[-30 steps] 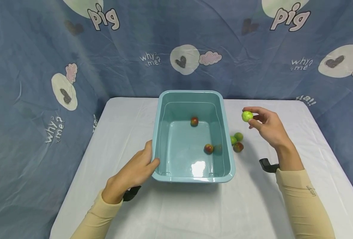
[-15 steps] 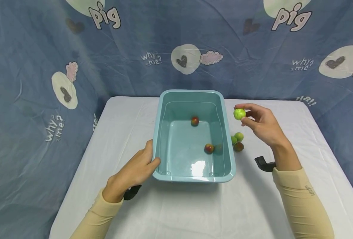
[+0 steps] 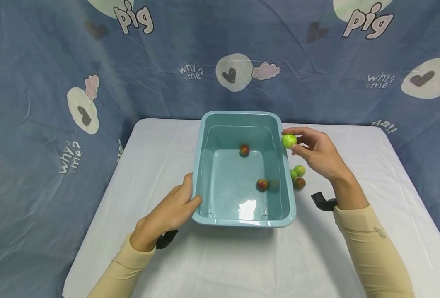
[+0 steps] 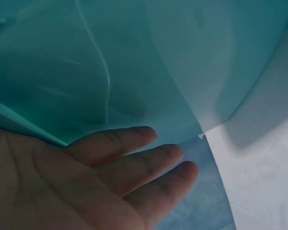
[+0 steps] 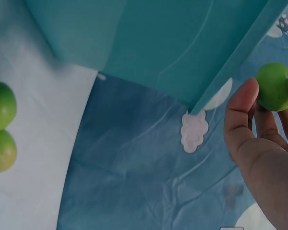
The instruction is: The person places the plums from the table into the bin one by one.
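A light blue plastic tub (image 3: 230, 211) stands on the white-covered table. Two red-and-green round fruits, one toward the back (image 3: 244, 150) and one on the right (image 3: 262, 185), lie inside. My left hand (image 3: 169, 209) grips the tub's left rim, thumb over the edge; in the left wrist view several fingers (image 4: 149, 167) extend along the outer wall. My right hand (image 3: 318, 153) pinches a small green round fruit (image 3: 288, 141) between thumb and fingers, at the right rim and above it. The fruit's exact kind is unclear.
Right of the tub, two green fruits, one of them (image 3: 300, 170) fully visible, and a reddish-brown fruit (image 3: 299, 183) lie together on the white tablecloth (image 3: 235, 265). A blue printed curtain (image 3: 160, 49) hangs behind and at the left.
My right hand has moved left with the green fruit, from beside the tub to its right rim. My left hand keeps its grip on the tub.
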Demonstrator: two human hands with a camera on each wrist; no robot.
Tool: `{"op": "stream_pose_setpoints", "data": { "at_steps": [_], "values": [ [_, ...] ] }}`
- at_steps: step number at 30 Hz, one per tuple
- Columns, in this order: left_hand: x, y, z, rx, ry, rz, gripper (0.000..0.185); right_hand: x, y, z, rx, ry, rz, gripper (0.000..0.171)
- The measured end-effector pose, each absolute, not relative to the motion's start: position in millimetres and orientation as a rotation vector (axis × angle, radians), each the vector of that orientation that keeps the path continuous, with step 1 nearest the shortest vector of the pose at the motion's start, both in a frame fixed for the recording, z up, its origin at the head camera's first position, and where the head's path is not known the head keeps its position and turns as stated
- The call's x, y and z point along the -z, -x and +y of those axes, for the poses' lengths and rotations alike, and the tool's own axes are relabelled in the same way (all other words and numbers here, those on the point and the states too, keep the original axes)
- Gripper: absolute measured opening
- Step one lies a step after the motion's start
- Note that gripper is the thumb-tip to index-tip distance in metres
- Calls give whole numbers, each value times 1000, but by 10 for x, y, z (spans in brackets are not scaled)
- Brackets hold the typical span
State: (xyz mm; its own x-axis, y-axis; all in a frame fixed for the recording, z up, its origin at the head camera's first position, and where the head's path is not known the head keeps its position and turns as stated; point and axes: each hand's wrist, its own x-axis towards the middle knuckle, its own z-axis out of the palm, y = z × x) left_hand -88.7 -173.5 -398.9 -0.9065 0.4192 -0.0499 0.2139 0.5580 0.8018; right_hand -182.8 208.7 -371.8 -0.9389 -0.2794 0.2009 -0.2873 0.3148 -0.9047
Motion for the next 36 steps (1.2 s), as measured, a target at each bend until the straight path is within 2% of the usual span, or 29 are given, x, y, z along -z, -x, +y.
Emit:
{"op": "stream_pose_setpoints", "data": {
  "at_steps": [26, 36],
  "values": [
    [4015, 874, -1735, -1304, -515, 2535, 60, 3721, 1857, 1805, -1575, -637, -2657, 36],
    [4050, 880, -1745, -1297, -533, 2556, 58, 3740, 1865, 1818, -1540, -633, -2654, 44]
  ]
}}
